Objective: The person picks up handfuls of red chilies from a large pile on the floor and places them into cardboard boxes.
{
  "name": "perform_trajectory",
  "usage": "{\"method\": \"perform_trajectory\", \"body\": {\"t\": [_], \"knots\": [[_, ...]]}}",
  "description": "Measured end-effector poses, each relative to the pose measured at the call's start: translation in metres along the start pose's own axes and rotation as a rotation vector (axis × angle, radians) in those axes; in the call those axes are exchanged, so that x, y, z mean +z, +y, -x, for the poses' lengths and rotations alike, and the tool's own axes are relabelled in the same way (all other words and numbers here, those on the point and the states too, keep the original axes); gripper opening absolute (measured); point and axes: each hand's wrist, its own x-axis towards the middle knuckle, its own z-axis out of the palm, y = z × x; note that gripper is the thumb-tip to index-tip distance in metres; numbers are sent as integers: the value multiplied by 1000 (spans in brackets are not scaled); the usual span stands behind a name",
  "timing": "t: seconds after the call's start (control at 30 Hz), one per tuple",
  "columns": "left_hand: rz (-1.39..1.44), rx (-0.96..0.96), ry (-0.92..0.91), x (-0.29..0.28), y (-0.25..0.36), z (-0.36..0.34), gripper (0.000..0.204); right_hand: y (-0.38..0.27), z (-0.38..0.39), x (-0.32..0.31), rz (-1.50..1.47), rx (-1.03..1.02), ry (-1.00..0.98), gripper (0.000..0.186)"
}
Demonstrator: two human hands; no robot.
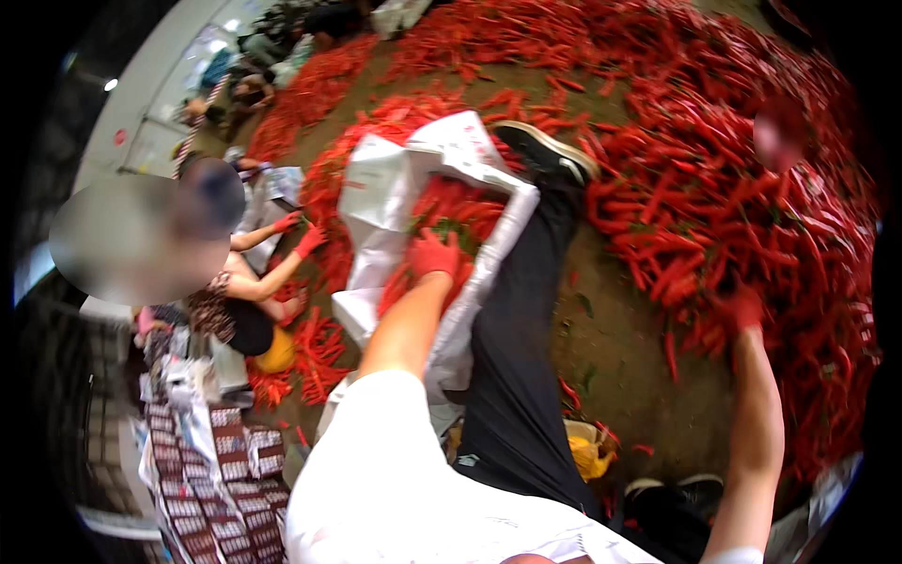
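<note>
My left hand, in a red glove, is inside a white sack with a folded-down rim, its spread fingers on red chili peppers with some green stems. My right hand, also red-gloved, reaches into the near edge of a large heap of red chilies at the right. Its fingers are smeared and partly lost among the peppers. My leg in black trousers stretches along the sack's right side, ending in a black shoe.
A co-worker with red gloves works at chilies on the left. Other people are farther back. Patterned cartons lie at lower left, a yellow bag by my leg. Bare brown floor shows between leg and heap.
</note>
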Motion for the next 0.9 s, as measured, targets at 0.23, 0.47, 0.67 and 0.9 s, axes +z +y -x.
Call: {"method": "perform_trajectory", "body": {"t": [0.23,0.47,0.67,0.9], "knots": [[29,78,-64,8,-9,36,63,41,81,74,347,-107,284,87],[120,122,-150,25,12,62,76,37,166,141,514,-66,48,63],[365,25,3,80,-21,63,46,104,222,181,162,-392,103,57],[379,402,383,21,24,71,46,126,217,125,78,-434,303,50]]}}
